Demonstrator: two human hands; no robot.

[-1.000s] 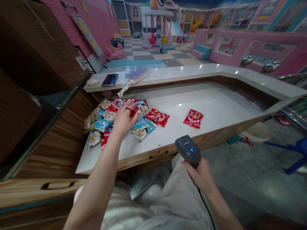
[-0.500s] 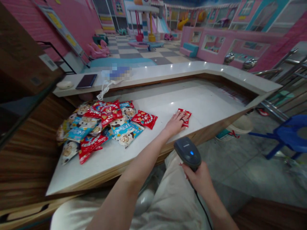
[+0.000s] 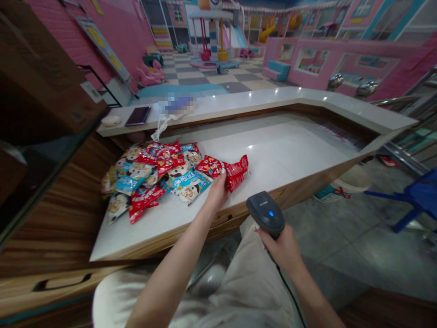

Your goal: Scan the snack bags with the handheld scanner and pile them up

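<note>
My left hand (image 3: 218, 189) is closed on the near edge of a red snack packet (image 3: 239, 173), which is tilted up over the white counter (image 3: 273, 155). Just left of it, a second red snack packet (image 3: 210, 166) lies on the counter, partly behind my thumb. Further left is a pile of red, blue and white snack packets, a blue one (image 3: 189, 186) nearest my wrist. My right hand (image 3: 282, 248) grips a dark barcode scanner (image 3: 265, 213) above my lap, its blue light lit and its cable hanging down.
A raised ledge (image 3: 225, 102) along the back bears a dark phone (image 3: 138, 116), a white rounded object (image 3: 111, 120) and a white cable (image 3: 160, 127). A cardboard box (image 3: 44, 77) stands at left. On the right floor are a bucket (image 3: 351, 180) and a blue stool (image 3: 414, 193).
My left hand was flat on the red snack packet; now it has drawn it left, grasped it and tilted it up beside the other red one. The scanner stays about where it was.
</note>
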